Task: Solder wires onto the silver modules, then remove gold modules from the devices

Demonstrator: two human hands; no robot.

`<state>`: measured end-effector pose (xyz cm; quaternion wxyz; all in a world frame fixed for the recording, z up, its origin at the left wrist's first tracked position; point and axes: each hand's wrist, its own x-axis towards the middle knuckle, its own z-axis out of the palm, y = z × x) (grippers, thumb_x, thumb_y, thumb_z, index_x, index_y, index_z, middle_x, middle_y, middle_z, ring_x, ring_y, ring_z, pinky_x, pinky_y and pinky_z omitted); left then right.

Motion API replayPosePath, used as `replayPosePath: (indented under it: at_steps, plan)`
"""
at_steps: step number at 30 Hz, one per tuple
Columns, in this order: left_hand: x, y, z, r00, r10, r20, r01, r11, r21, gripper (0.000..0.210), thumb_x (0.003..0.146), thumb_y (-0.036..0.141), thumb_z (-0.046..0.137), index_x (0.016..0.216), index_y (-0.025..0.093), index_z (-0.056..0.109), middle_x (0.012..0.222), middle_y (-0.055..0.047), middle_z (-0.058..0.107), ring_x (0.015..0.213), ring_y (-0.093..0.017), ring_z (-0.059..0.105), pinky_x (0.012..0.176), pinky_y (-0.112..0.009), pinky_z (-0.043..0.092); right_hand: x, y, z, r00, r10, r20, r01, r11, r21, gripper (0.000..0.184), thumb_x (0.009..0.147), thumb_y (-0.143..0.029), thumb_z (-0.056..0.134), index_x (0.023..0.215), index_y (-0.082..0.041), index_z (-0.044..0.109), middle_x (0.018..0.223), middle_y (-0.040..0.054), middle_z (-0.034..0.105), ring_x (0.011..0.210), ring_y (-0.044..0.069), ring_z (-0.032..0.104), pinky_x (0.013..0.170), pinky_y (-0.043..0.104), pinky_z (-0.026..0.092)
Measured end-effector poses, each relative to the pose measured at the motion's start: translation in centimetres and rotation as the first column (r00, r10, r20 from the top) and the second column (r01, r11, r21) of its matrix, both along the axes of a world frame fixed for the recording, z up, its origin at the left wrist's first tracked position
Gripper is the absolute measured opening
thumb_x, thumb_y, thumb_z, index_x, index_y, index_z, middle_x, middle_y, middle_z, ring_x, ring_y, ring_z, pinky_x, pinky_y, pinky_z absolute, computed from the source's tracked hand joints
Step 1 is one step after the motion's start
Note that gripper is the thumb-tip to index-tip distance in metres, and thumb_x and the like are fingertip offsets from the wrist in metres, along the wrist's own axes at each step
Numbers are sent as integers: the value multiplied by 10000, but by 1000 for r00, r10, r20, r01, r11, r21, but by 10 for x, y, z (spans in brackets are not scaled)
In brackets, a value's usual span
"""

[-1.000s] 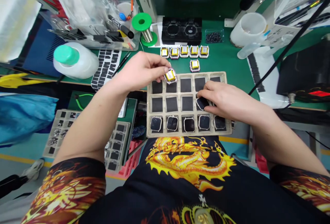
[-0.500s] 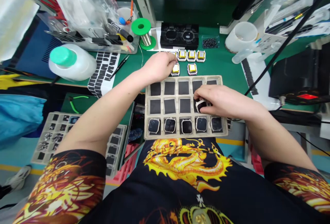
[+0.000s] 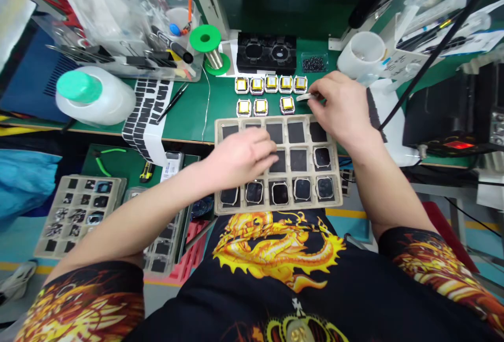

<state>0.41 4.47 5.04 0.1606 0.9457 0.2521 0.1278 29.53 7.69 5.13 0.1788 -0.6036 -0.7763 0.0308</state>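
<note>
- Left hand [image 3: 240, 157] lies palm-down on the beige moulded tray w/ square black-lined pockets [image 3: 218, 166], over the middle row, left side; fingers curled, can't tell if anything's under them.
- Right hand [image 3: 342, 106] is past the tray's far right corner, above the green bench mat [image 3: 189, 114]; thumb + forefinger pinch a small silver-rimmed square watch case [image 3: 303, 97], edge-on.
- The held case is just right of the loose silver cases w/ yellow insides [image 3: 271, 84]: 5 in the far row, 3 in the near row, all on the mat just beyond the tray.
- Tray's near row has 5 dark-faced cases [image 3: 280, 193]; one more sits in the middle row, rightmost pocket [image 3: 322, 157].
- White bottle w/ green cap [image 3: 93, 95] lies far left; green wire spool [image 3: 206, 41] stands behind.
</note>
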Motion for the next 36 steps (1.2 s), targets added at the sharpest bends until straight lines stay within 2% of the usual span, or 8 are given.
replayPosePath:
  at_steps: [3, 7, 11, 20, 23, 26, 29, 36]
  plan:
    - [0, -28, -7, 993, -108, -47, 108, 994, -1, 343, 1172, 373, 493, 1104, 151, 745, 1052, -103, 687, 1006, -234, 648, 902, -395, 582, -1, 0, -13, 1000, 13, 28, -12, 999, -35, 308, 1065, -244, 481, 1211, -223, 751, 1257, 167, 713, 1131, 372, 663, 923, 520, 521]
    - [1, -47, -10, 981, -164, -102, 168, 985, 34, 335, 1143, 446, 575, 1123, 150, 730, 1046, -93, 658, 973, -238, 614, 882, -393, 572, 1, -11, -13, 992, 126, 10, -126, 991, -44, 335, 1081, -274, 477, 1229, -216, 772, 1306, 163, 718, 1163, 375, 677, 933, 525, 530]
    - [2, -52, -9, 978, -174, -112, 183, 980, 76, 321, 1117, 449, 625, 1159, 141, 708, 1059, -97, 640, 976, -249, 593, 869, -394, 557, 5, -14, -11, 990, 141, -30, -143, 988, -56, 311, 1052, -273, 537, 1203, -219, 802, 1276, 149, 750, 1156, 373, 698, 941, 531, 553]
    - [5, -54, 3, 951, -216, -221, 226, 974, 19, 362, 1088, 486, 661, 1211, 151, 718, 1151, -124, 616, 1058, -280, 585, 935, -422, 532, -3, -3, -18, 989, 117, -94, -124, 990, -70, 312, 1028, -251, 500, 1071, -243, 809, 1228, 121, 781, 1159, 354, 709, 982, 531, 566]
    - [6, -54, 5, 953, -207, -220, 212, 977, -2, 377, 1080, 491, 669, 1219, 143, 715, 1181, -137, 612, 1102, -298, 582, 951, -434, 536, -1, -10, -15, 989, 108, -103, -113, 993, -39, 334, 1046, -278, 476, 1115, -257, 802, 1245, 118, 771, 1171, 352, 703, 994, 527, 565]
    - [7, -54, 5, 963, -186, -196, 171, 981, -89, 311, 1050, 444, 717, 1155, 152, 715, 1213, -137, 603, 1150, -309, 575, 978, -445, 540, 2, -24, -6, 992, 72, -102, -74, 997, -18, 351, 1072, -307, 457, 1181, -268, 789, 1260, 126, 758, 1196, 350, 697, 1017, 528, 561]
    - [8, -56, 2, 974, -146, -175, 115, 978, -173, 251, 1001, 388, 779, 1077, 157, 713, 1237, -135, 590, 1162, -316, 565, 996, -463, 542, 4, -42, 5, 992, 61, -111, -68, 996, -59, 331, 1086, -324, 470, 1173, -262, 784, 1240, 132, 761, 1181, 337, 709, 1029, 516, 564]
    - [9, -68, -2, 995, -30, -99, 6, 973, -231, 161, 971, 274, 776, 1053, 154, 708, 1230, -128, 578, 1177, -321, 545, 1027, -490, 542, 19, -79, 22, 992, 104, -67, -113, 983, -142, 272, 1072, -303, 523, 1075, -237, 786, 1146, 128, 761, 1113, 332, 713, 986, 505, 566]
